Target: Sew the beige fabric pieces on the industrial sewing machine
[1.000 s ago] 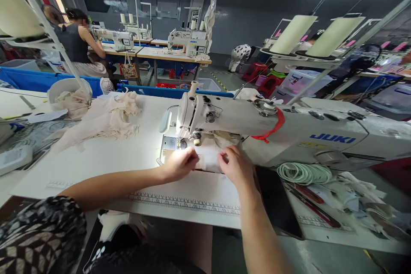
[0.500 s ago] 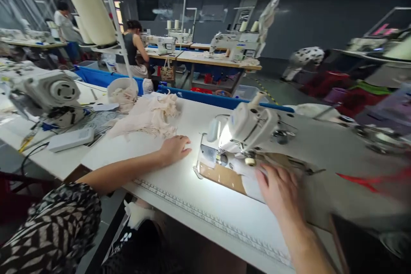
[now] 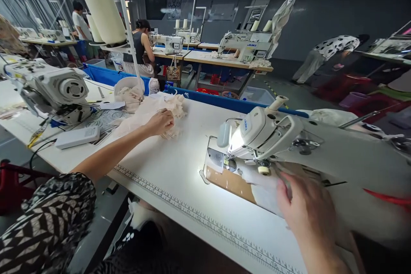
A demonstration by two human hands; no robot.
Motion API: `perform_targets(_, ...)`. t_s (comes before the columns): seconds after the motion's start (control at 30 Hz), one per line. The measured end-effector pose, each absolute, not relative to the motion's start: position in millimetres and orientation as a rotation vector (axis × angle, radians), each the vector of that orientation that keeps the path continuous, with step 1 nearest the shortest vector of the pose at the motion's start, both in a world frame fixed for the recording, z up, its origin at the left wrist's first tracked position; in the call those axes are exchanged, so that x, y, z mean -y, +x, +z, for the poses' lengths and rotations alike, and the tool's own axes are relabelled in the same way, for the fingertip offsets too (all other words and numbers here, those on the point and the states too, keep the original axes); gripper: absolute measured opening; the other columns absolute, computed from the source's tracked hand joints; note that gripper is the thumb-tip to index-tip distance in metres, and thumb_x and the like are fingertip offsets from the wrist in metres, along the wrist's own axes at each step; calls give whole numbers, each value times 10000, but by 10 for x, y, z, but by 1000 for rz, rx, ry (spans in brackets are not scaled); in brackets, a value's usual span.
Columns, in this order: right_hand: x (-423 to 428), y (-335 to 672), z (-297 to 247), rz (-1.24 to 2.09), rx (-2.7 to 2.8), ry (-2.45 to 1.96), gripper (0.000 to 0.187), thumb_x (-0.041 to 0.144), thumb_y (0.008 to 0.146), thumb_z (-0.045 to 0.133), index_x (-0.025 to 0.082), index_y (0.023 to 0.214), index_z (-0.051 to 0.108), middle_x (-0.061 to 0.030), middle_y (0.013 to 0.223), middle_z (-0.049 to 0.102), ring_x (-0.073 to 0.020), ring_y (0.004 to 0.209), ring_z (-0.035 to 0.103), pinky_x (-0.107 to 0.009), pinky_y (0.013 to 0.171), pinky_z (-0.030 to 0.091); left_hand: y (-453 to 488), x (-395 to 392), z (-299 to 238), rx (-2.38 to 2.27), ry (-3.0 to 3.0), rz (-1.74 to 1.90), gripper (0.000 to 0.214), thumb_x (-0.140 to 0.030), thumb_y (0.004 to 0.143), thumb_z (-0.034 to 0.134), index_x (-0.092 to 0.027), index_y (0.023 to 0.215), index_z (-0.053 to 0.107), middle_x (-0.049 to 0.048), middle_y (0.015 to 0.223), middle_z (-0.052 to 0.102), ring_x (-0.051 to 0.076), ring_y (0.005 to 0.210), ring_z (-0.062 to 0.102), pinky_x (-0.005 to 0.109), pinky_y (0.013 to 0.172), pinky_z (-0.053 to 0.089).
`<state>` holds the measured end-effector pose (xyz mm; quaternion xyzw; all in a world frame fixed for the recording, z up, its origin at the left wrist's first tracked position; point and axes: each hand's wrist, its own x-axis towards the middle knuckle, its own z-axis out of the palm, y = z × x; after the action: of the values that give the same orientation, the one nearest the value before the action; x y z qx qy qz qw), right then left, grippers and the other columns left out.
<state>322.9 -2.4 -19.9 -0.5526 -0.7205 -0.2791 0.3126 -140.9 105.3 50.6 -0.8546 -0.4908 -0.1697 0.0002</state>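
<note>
My left hand (image 3: 160,122) is over the front edge of a loose pile of cream ruffled fabric (image 3: 141,113) on the white table. Its fingers are curled in and closed on the cloth. My right hand (image 3: 310,207), slightly blurred, lies beside the sewing machine (image 3: 257,130), with thumb and fingers apart. Near its fingertips is a whitish piece of material (image 3: 261,180) on the machine bed, partly hidden under the machine head. The machine's lamp lights the needle area and metal plate (image 3: 215,158).
A ruler strip (image 3: 192,216) runs along the table's front edge. On the left are another machine head (image 3: 69,87), a white box (image 3: 78,137), a round tub (image 3: 123,83) and a thread cone (image 3: 101,6). A red strip (image 3: 385,197) lies right. Other people work behind.
My left hand has moved up and left from the bare tabletop onto the cream fabric, its fingers curling in. My right hand stays beside the machine. The whole view has shifted slightly.
</note>
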Motion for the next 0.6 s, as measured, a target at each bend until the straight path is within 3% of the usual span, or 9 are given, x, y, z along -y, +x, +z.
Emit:
perform_targets(0.1,125,3141,-149,-644,1821,-1508,300,332,991,461,209,990,735,-160,900,766,-304,801,695,-448,746,533,-1409,-959,587,1446,-2764,-773,195,-211,967,517,-176,831,653,113,984,712,239,1040,626,360,1003,471)
perform_targets(0.17,212,2986,-112,-438,1868,-1469,312,346,987,463,220,978,747,-124,857,767,-253,721,693,-395,693,545,-1375,-849,634,1412,-2911,-875,196,-265,978,511,-178,874,653,88,936,718,206,953,645,307,922,487)
perform_targets(0.27,355,2628,-11,-33,2050,-1415,375,370,1014,421,239,1107,759,-104,1061,780,-237,924,731,-362,794,580,-1226,-679,671,1416,-3220,-766,211,-327,965,532,-178,916,673,35,833,716,138,707,597,238,719,460)
perform_targets(0.33,432,2377,75,71,2187,-1422,406,377,1030,408,239,1206,747,-98,1081,762,-220,876,720,-341,728,571,-1065,-598,680,1407,-3387,-639,200,-333,930,573,-174,880,686,11,755,701,116,629,556,222,642,418)
perform_targets(0.43,488,2093,163,-14,2365,-1465,441,377,1046,387,223,1301,712,-102,1013,720,-188,708,646,-321,603,492,-768,-529,690,1413,-3588,-509,164,-300,896,616,-171,808,667,-16,644,673,106,595,566,210,612,397)
perform_targets(0.6,481,1935,144,-199,2441,-1533,435,366,1068,348,234,1188,744,-100,935,661,-196,719,579,-323,640,418,-288,-477,719,1541,-3730,-554,103,-196,875,633,-164,779,618,-3,670,724,107,618,609,208,616,397)
